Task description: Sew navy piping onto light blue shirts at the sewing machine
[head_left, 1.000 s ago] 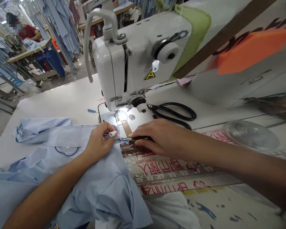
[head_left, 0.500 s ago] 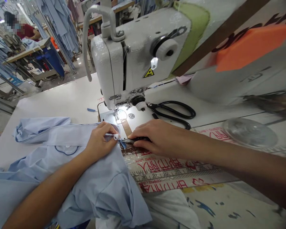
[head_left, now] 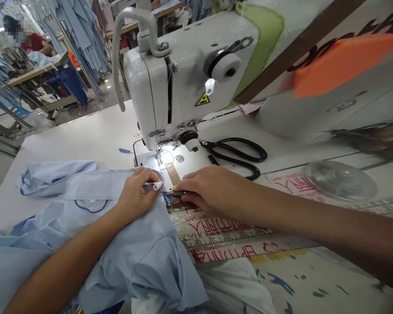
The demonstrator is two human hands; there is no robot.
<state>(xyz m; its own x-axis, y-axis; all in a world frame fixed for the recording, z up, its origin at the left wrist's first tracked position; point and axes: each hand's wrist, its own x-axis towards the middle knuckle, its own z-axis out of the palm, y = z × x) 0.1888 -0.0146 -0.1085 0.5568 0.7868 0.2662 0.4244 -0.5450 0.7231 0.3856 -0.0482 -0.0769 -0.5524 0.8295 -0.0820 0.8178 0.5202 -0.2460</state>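
Note:
A light blue garment [head_left: 150, 248] with a dark-edged pocket spreads over the left of the table and down its front edge. My left hand [head_left: 136, 196] pinches the garment's rolled edge just in front of the sewing machine's needle area [head_left: 160, 159]. In my right hand [head_left: 206, 185] are small dark thread snips [head_left: 180, 193], mostly covered by the fingers. Their tip points left, beside a small dark blue scrap [head_left: 167, 198] at the garment's edge. Above both hands stands the white sewing machine [head_left: 190, 78].
Black-handled scissors [head_left: 240, 148] lie right of the needle plate. A printed ruler strip [head_left: 229, 239] runs along the table's front, and a clear round dish [head_left: 340, 179] sits at right. Blue trimmings [head_left: 280, 283] are scattered in front. A person [head_left: 36, 43] works at the far left.
My right hand and the snips have shifted slightly left, and the blades show less. The left hand keeps its pinch on the garment. The view has moved a little.

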